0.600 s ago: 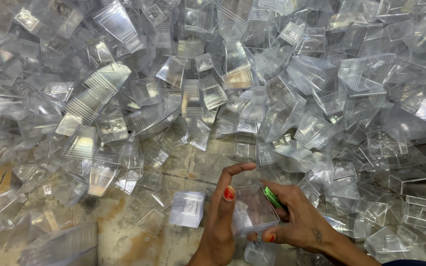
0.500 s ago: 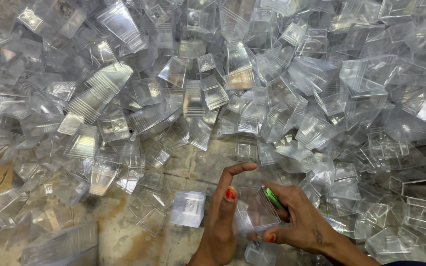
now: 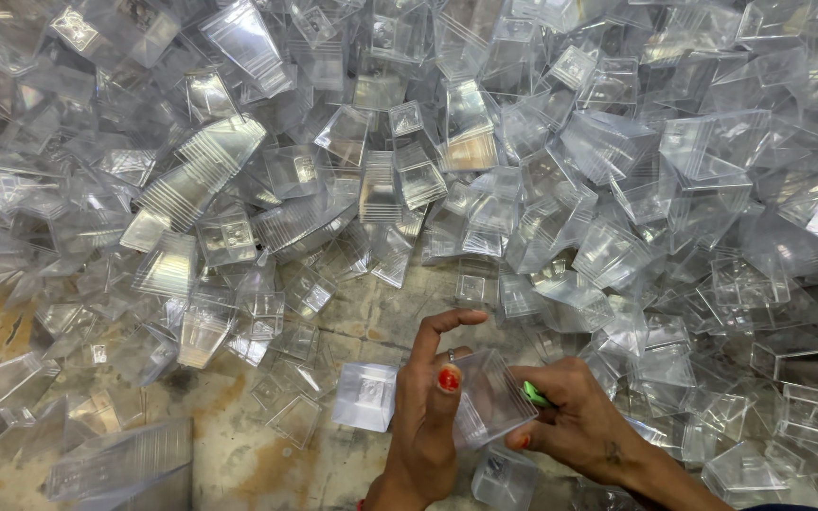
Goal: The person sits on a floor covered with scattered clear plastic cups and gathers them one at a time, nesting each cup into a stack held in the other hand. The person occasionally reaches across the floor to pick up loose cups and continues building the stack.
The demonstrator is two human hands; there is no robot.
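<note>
Pile of cups fills upper frame; bare floor lower left; hands hold one cup lower centre.

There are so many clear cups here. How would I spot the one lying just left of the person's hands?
Start at the huge heap of clear plastic cups and drop to the bare stained floor in front of it. Beside the left hand lies a lone cup. Unlike the glassy ones around it, it looks frosted white and lies apart from the heap.
</note>
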